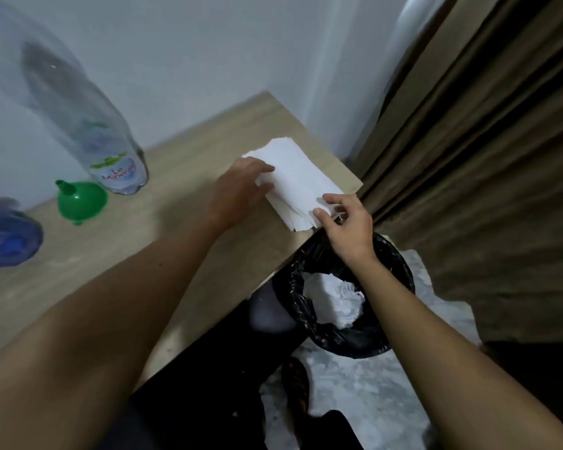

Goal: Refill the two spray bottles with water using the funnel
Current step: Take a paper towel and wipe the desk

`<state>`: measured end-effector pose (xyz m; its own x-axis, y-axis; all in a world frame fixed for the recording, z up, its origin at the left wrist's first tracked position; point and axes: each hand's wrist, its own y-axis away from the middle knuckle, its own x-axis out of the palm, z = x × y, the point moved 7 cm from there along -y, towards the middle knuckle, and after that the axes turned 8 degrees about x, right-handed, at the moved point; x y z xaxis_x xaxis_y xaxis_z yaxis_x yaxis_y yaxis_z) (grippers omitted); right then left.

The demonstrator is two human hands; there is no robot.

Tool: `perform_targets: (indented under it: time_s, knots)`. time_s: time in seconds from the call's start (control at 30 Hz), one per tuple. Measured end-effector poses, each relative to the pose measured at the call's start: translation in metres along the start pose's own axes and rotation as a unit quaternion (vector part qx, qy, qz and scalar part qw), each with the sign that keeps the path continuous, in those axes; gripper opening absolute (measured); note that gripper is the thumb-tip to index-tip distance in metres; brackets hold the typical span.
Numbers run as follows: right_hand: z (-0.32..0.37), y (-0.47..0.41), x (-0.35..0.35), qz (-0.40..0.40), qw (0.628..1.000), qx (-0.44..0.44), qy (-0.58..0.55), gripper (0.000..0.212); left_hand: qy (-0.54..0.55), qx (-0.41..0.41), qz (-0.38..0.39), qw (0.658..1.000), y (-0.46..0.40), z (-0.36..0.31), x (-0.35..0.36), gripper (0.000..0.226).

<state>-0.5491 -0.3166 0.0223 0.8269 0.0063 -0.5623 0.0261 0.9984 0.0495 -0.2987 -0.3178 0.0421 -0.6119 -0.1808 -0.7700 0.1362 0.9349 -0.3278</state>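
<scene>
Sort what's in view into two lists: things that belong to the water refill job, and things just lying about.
Belongs to the job:
- green funnel, lying mouth-down on the table
- large clear water bottle, standing behind it
- blue bottle at the left edge, blurred, possibly a spray bottle

Just lying about:
- white tissues, under the left hand and right hand
- black-lined bin on the floor
- brown curtain

The funnel is bright green. The water bottle is clear, its label white with red lettering and green and blue marks. A blurred bottle at the left edge shows blue. The tissues are plain white — the table a pale wood grain. The bin liner is glossy black, the curtain brown, the wall white, the floor mottled grey.
</scene>
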Motion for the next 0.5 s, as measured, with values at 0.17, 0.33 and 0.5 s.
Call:
perform_targets:
  time_s: [0.17,0.33,0.5]
  knots:
    - [-0.010,-0.003,0.004,-0.012,1.000,0.002,0.020,0.024,-0.021,0.068,0.047,0.996,-0.023,-0.003,0.018,0.025]
    - [-0.016,0.000,0.014,-0.002,0.999,0.001,0.044,0.020,-0.059,0.143,0.060,0.986,-0.029,-0.005,0.026,0.014]
    - [-0.022,0.001,0.016,-0.024,0.999,0.001,0.045,0.006,-0.045,0.169,0.063,0.983,-0.027,-0.002,0.029,0.025]
